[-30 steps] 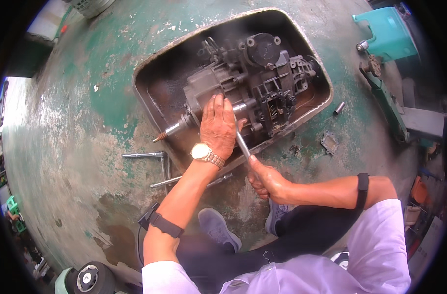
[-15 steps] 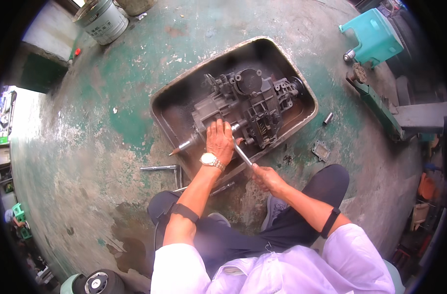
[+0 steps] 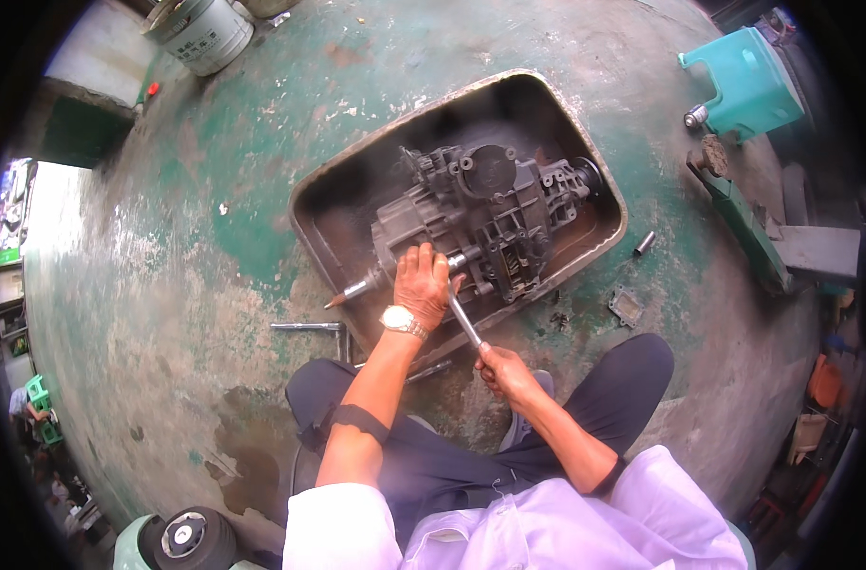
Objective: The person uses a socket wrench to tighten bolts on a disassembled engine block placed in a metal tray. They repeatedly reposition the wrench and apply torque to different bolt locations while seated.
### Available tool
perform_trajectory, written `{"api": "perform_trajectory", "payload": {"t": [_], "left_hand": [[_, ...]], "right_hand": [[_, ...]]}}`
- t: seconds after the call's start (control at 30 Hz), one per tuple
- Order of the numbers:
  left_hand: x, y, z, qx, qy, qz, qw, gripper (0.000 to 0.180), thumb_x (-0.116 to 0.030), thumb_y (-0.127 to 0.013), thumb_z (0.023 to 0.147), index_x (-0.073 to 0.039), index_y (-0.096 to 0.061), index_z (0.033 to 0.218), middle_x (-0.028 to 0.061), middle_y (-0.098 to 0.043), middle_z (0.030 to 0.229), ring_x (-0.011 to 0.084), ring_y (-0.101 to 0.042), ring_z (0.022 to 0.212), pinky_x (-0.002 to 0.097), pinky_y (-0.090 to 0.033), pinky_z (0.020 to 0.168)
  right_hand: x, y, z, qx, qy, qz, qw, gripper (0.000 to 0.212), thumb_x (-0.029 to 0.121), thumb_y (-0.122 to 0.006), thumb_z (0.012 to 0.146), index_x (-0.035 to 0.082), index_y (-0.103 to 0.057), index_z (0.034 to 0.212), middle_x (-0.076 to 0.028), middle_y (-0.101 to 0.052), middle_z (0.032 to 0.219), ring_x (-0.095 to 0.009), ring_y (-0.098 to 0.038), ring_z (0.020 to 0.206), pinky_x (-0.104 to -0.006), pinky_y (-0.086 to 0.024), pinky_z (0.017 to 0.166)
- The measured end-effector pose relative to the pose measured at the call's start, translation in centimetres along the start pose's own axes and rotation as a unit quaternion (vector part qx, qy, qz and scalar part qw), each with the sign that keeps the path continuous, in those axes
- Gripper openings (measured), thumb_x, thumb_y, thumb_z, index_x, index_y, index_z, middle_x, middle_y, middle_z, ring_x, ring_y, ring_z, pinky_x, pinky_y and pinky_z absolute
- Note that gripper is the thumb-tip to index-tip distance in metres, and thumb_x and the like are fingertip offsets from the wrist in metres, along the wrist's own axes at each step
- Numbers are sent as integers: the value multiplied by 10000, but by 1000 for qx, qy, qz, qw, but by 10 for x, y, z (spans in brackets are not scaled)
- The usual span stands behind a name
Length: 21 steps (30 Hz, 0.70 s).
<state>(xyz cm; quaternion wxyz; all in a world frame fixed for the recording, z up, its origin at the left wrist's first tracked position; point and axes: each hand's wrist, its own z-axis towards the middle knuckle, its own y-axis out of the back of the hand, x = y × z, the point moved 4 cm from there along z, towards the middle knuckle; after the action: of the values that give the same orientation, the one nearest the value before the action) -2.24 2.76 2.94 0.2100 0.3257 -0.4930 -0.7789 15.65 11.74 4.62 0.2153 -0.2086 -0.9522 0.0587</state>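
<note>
A dirty grey gearbox (image 3: 490,209) lies in a large dark tray (image 3: 330,157) on the floor in front of me. My right hand (image 3: 505,371) is closed round the lower end of a shiny socket wrench handle (image 3: 465,318). At the wrench's upper end my left hand (image 3: 421,286), with a watch on its wrist, is wrapped over the wrench head, thumb on the right side. A short chrome piece (image 3: 458,259) shows between this hand and the gearbox housing. The palm hides the wrench head itself. To the left, a shaft (image 3: 355,289) sticks out of the gearbox.
Chrome bar tools (image 3: 305,327) lie by the tray's near left corner. Right of the tray are a loose socket (image 3: 645,243) and a metal cover plate (image 3: 626,307). A green floor jack (image 3: 737,214) and a turquoise stool (image 3: 751,85) stand farther right; a bucket (image 3: 200,38) is far left.
My right hand has pulled the wrench handle toward me and slightly left. The left hand stays at the wrench head, a little lower in view. The view has shifted slightly.
</note>
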Motion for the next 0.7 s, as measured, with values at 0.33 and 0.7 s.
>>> {"api": "perform_trajectory", "payload": {"t": [0.33,0.7], "left_hand": [[1,-5,-3,3,8,6,1000,476,-312,-756,757,-3,-587,1078,205,-530,1207,380,-496,1107,475,-402,972],[2,-5,-3,4,6,1,1000,453,-300,-749,764,-2,-590,1066,213,-530,1207,376,-497,1106,464,-397,972]], "right_hand": [[0,-4,-3,8,-19,23,1000,400,456,-441,1029,122,-503,818,79,-332,580,-46,-246,450,-234,-187,411],[5,-7,-5,-2,-12,6,1000,422,466,-429,1029,115,-484,799,81,-317,583,-45,-241,457,-237,-193,418]]}}
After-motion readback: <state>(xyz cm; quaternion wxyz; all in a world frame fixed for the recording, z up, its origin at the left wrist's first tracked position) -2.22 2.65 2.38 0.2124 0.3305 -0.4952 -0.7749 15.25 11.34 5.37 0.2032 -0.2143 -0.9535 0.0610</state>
